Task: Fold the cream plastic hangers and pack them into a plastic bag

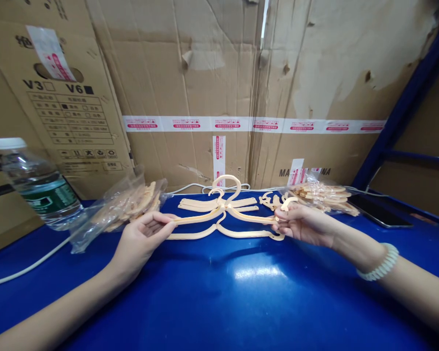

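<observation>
A cream plastic hanger (227, 214) with a curved hook is held just above the blue table (219, 292). My left hand (141, 239) pinches its left arm end, and my right hand (302, 223) pinches its right arm end. A second cream hanger (241, 233) lies flat on the table right under it. More flat cream hanger parts (201, 204) lie behind them.
A clear plastic bag of cream parts (124, 207) sits at the left, another bag (325, 192) at the right. A water bottle (36, 183) stands far left. A dark phone (378, 209) lies at right. Cardboard boxes (205, 87) wall the back. A white cable (25, 268) crosses the left side.
</observation>
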### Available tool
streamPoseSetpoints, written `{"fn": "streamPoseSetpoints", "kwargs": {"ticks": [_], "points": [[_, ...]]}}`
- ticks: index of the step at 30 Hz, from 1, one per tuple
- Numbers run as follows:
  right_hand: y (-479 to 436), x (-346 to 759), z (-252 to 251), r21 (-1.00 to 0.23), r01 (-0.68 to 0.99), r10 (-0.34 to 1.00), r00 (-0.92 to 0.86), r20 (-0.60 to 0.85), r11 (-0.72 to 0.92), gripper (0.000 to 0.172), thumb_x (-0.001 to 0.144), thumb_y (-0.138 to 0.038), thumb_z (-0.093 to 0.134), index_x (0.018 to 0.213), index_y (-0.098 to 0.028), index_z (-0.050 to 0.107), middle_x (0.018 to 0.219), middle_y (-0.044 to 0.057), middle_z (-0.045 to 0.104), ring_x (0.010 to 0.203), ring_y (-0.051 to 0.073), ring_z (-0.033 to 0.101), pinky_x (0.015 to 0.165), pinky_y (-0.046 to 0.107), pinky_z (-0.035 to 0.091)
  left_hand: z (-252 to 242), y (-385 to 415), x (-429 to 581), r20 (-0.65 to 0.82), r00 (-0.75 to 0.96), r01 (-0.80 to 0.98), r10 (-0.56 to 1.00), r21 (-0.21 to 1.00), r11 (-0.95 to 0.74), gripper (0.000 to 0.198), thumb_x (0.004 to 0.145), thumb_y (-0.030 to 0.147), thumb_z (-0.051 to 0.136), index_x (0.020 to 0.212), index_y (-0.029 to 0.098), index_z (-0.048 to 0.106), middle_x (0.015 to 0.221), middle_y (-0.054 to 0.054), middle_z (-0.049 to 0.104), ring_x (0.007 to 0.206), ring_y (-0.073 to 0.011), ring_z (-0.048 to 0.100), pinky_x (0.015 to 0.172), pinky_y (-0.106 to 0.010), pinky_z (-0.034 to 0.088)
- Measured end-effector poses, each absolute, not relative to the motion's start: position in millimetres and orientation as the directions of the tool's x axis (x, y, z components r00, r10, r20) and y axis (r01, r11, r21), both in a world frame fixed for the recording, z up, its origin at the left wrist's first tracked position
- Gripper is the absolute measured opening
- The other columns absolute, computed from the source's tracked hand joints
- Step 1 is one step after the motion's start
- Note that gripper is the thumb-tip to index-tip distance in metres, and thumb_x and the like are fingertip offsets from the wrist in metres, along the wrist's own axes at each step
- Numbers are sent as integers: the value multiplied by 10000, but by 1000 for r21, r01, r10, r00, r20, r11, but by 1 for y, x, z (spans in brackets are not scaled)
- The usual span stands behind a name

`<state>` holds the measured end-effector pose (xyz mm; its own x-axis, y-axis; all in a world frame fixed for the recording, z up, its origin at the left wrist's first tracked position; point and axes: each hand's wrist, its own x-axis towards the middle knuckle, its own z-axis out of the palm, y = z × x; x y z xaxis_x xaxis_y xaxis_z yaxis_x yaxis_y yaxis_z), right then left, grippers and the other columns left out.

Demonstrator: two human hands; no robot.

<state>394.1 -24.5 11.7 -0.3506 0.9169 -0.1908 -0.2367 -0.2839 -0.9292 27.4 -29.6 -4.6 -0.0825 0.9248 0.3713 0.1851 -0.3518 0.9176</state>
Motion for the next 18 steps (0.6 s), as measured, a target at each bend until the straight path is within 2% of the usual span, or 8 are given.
{"fn": "streamPoseSetpoints", "kwargs": {"ticks": [7, 13, 18], "points": [[-28, 389, 10, -972, -151, 938, -323, -126, -182, 273, 699, -227, 834, 654, -154, 574, 718, 40, 645, 703, 158, 656, 673, 273, 566, -3, -32, 29, 411, -49, 204, 910, 897, -393, 337, 602, 456, 821, 675, 191, 625, 892, -95, 760, 876, -255, 722, 845, -375, 579], [-30, 383, 8, -986, -116, 963, -257, -85, -118, 321, 646, -278, 873, 621, -156, 578, 661, 29, 610, 643, 151, 619, 612, 277, 525, -1, -34, 31, 405, -36, 204, 914, 898, -390, 363, 583, 487, 833, 665, 192, 638, 862, -89, 762, 846, -251, 726, 831, -366, 588], [-31, 381, 10, -991, -108, 976, -213, -52, -77, 398, 534, -346, 929, 597, -142, 593, 616, 18, 594, 595, 124, 596, 546, 229, 461, -1, -35, 31, 407, -34, 211, 913, 896, -391, 358, 578, 482, 838, 665, 191, 651, 857, -86, 762, 839, -244, 727, 843, -359, 590]]}}
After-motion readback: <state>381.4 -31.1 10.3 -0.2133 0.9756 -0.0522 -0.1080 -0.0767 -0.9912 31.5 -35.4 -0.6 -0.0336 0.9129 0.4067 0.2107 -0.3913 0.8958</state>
